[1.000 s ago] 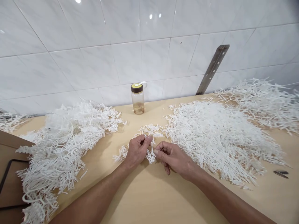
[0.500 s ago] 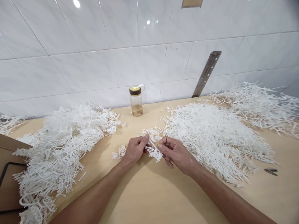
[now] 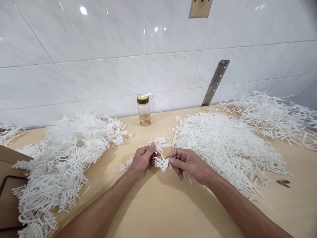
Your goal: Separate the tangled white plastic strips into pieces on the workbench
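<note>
Between my hands is a small white branched sprig, plastic-looking, with many thin tips. My left hand is closed on its stem, thumb on top. The thumb and fingers of my right hand pinch the sprig's right side; the exact contact is partly hidden. Below my right hand some thin white tips show, and I cannot tell whether they are held. Just behind the hands lies a loose white clump. Another small clump sits against my left hand's outer side.
A large heap of white sprigs covers the left side, beside a brown box. On the right lie another heap, a looser branched pile and small dark snips. A bottle stands near the tiled wall.
The view has tilted slightly upward. My right hand stays at the sprig, fingers slightly shifted, and thin white tips now show below it. My left hand keeps its grip.
</note>
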`<act>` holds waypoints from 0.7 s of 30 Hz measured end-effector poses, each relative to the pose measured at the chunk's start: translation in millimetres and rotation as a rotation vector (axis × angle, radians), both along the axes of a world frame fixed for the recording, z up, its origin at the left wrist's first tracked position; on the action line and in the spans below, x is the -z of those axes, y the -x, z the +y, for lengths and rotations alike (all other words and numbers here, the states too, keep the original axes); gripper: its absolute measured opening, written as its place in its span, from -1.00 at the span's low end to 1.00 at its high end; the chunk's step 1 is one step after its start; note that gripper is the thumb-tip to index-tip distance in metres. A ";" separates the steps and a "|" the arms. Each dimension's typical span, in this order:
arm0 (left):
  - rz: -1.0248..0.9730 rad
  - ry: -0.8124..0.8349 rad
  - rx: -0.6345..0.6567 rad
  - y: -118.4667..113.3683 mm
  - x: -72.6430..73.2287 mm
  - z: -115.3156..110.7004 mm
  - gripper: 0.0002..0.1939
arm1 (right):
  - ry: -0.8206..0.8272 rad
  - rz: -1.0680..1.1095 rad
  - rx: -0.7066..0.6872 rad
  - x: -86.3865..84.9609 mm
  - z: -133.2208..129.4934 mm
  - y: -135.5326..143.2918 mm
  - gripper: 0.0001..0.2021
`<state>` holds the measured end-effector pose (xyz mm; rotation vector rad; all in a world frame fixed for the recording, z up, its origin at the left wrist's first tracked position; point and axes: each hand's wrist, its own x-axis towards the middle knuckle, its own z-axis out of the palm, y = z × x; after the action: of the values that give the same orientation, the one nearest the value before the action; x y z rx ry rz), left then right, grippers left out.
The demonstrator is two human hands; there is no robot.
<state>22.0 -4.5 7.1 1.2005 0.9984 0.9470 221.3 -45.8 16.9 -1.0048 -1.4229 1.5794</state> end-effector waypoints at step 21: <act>0.170 -0.185 0.301 2.2 -11.4 -10.4 -0.61 | -0.095 -0.172 0.305 4.4 0.7 12.1 -0.72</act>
<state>19.7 -14.9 18.5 1.5580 0.8435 0.7182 209.2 -45.0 12.5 -1.2581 -1.3679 1.2186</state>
